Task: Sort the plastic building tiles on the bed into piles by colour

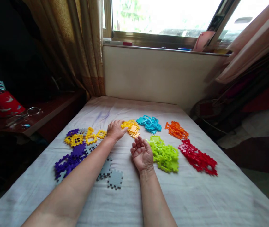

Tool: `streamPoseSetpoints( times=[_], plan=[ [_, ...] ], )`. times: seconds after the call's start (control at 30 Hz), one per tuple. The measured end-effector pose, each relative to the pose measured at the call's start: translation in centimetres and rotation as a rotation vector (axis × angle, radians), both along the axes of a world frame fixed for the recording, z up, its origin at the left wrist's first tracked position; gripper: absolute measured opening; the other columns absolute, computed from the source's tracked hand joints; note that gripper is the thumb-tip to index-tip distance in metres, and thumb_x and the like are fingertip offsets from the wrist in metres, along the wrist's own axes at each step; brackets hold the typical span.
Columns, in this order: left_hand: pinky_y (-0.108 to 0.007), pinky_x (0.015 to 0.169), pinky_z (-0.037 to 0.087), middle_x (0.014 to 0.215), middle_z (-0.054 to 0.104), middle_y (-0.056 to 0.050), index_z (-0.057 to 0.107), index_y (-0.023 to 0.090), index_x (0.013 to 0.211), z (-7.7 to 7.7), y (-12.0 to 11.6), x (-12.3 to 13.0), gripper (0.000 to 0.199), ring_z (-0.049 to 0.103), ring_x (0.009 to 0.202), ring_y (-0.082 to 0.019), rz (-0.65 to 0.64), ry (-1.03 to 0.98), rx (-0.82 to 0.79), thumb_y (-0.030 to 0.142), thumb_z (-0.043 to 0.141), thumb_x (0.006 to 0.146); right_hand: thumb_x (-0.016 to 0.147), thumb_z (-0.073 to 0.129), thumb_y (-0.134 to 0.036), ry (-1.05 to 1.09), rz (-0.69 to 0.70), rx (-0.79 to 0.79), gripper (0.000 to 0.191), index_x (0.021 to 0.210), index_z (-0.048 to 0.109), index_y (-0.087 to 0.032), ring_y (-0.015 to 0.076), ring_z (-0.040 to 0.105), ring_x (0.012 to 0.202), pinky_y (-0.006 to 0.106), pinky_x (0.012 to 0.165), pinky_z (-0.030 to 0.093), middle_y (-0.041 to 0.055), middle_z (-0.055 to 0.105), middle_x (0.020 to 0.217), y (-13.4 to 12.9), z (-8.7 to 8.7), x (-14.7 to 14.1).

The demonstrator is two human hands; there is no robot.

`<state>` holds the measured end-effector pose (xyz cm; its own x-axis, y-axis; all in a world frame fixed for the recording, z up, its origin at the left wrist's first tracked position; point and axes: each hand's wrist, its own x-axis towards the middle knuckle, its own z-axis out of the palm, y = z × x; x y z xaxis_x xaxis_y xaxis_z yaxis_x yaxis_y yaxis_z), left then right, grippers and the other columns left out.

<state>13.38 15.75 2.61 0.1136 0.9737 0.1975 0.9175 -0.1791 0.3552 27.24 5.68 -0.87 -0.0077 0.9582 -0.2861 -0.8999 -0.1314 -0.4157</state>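
Note:
My left hand (116, 130) reaches palm down to the left edge of a pile of yellow interlocking building tiles (132, 127). Its thumb stands apart from the fingers, whose tips are partly hidden at the pile. My right hand (142, 154) is open with the palm turned up, fingers slightly bent and nothing in it. Close on its right lies a heap of lime green tiles (165, 154). Left of my left hand, more yellow tiles (91, 138) lie mixed with purple tiles (79, 150) and grey tiles (115, 179), partly covered by my left forearm.
Blue tiles (150, 123), orange tiles (177, 130) and red tiles (198, 158) lie in separate piles on the sheet-covered surface (196, 198). A dark side table (54, 107) at the left holds glasses (33, 111) and a red container (4, 104). A wall and window stand behind.

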Motion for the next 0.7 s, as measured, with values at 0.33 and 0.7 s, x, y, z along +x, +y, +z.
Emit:
streamPoseSetpoints(
  times=[0.33,0.7],
  plan=[
    [-0.038,0.110,0.037,0.129,0.066,-0.005,0.068,0.026,0.115,0.0,-3.3,-6.3,0.034,0.057,0.122,-0.024,-0.079,0.061,0.000,0.034,0.057,0.084,0.079,0.066,-0.028,0.008,-0.025,-0.034,0.011,0.086,0.073,-0.023,0.0100,0.066,0.064,0.020,0.055,0.050,-0.0021,0.075,0.077,0.1,-0.1,-0.2],
    [-0.044,0.103,0.043,0.132,0.064,-0.012,0.064,0.021,0.125,-0.8,-7.6,-21.0,0.060,0.058,0.122,-0.033,0.215,0.259,-0.012,0.056,0.049,0.079,0.079,0.067,-0.029,-0.048,-0.013,0.010,0.012,0.088,0.072,-0.023,0.0094,0.066,0.065,0.020,0.056,0.050,-0.0028,0.075,0.078,0.2,-0.7,-0.2]
  ],
)
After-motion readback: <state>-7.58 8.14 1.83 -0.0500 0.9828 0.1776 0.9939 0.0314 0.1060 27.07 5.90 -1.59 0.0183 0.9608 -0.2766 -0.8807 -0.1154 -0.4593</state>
